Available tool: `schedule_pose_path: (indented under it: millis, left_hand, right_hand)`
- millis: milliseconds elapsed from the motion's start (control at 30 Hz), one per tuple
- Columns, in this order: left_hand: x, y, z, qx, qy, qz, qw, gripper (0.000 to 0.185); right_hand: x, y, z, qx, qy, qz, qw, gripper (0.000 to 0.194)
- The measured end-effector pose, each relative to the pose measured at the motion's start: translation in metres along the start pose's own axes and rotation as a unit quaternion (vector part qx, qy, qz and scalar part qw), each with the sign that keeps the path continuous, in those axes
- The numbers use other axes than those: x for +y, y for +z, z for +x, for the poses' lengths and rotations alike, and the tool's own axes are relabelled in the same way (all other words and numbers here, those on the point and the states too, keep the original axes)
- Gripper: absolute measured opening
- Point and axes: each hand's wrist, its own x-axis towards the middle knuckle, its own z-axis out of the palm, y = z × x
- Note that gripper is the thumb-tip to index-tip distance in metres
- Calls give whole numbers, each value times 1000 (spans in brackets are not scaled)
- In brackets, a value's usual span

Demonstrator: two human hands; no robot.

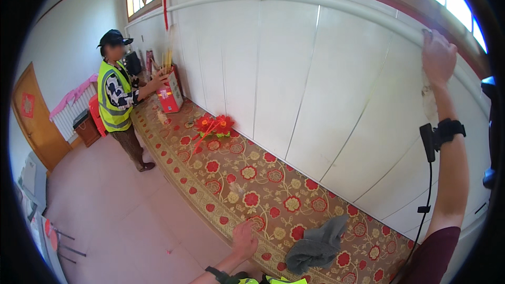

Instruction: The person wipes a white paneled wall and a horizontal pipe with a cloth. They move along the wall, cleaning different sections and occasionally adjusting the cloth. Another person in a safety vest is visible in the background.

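My right hand is raised at the upper right, fingers curled against the white pipe under the window. What looks like a pale, stained cloth hangs below that fist. Low in the middle, my left hand is over the edge of a platform covered with a brown floral sheet. It holds nothing, and its fingers are slightly bent; whether they press on the sheet I cannot tell. To its right lies a crumpled grey cloth.
At the platform's far end a person in a yellow vest has a hand on a red box holding long sticks. Red artificial flowers lie by the white wall panels. A radiator and a wooden door stand left.
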Motion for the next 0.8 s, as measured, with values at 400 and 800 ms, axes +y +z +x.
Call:
schedule_pose_path:
  millis: [400, 800]
  left_hand:
    - [-130, -62, 96, -35, 13, -50, 998, 48]
    - [-241, -155, 177, -40, 47, -37, 997, 49]
  right_hand:
    - [-202, 9, 38, 64, -26, 11, 998, 30]
    - [-433, 26, 83, -27, 24, 64, 997, 37]
